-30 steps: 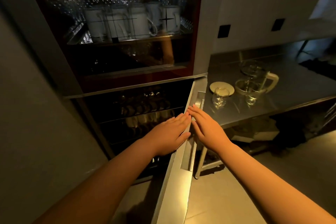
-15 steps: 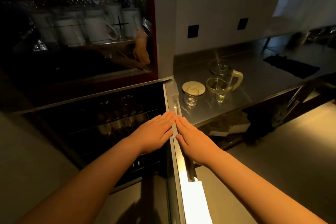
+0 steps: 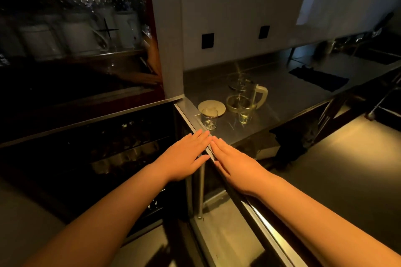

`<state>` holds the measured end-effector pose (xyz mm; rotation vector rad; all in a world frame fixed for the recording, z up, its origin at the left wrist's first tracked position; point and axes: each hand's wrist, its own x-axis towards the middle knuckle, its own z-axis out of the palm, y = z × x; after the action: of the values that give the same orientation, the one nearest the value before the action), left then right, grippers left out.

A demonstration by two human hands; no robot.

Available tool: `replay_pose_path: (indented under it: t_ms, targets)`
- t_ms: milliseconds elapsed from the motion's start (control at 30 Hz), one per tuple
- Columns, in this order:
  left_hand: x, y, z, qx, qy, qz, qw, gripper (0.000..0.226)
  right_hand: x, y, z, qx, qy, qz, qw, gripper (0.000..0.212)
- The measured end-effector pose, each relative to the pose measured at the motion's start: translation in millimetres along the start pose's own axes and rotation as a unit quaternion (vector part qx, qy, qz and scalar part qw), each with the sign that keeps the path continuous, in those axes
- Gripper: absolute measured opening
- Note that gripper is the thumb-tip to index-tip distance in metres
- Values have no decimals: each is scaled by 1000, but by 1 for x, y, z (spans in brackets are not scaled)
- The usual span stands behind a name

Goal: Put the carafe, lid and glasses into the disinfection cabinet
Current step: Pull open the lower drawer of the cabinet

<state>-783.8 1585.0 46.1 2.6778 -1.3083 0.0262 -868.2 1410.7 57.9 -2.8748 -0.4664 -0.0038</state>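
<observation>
A glass carafe [image 3: 249, 91] with a cream handle stands on the steel counter [image 3: 288, 97]. A round cream lid [image 3: 213, 106] lies flat to its left. One clear glass [image 3: 208, 117] stands in front of the lid, another [image 3: 246, 111] in front of the carafe. The lower door [image 3: 245, 201] of the disinfection cabinet [image 3: 91, 141] stands swung out, seen edge-on. My left hand [image 3: 186, 156] and my right hand [image 3: 235, 163] lie flat on either side of the door's top edge, fingers straight, holding nothing.
Behind the upper glass door [image 3: 76, 34] stand white mugs. Dim racks of dishes fill the lower compartment. A dark mat [image 3: 319, 79] lies far right on the counter. Two black wall sockets [image 3: 207, 40] sit above it. Open floor [image 3: 351, 169] lies to the right.
The view has turned to the right, so the cabinet sits further left and the counter nearer the middle. The door has swung further out. Both hands stay flat at its edge.
</observation>
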Motion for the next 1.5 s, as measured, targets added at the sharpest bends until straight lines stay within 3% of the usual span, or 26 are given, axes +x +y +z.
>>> replay_pose_path:
  t_ms: [467, 800, 1033, 1200, 1500]
  targets:
    - [85, -96, -6, 16, -55, 163, 985, 53, 54, -25, -2, -4, 4, 103, 995, 56]
    - [132, -113, 4, -7, -66, 213, 975, 54, 70, -14, 5, 35, 10, 159, 987, 60]
    - [163, -111, -1, -48, -119, 192, 973, 63, 72, 27, 2, 49, 35, 189, 980, 65]
    - [204, -106, -3, -99, -130, 88, 983, 64, 84, 78, -3, 38, 56, 212, 975, 67]
    - [314, -113, 30, -10, -125, -16, 992, 62, 135, 188, -21, 34, 83, 294, 952, 65]
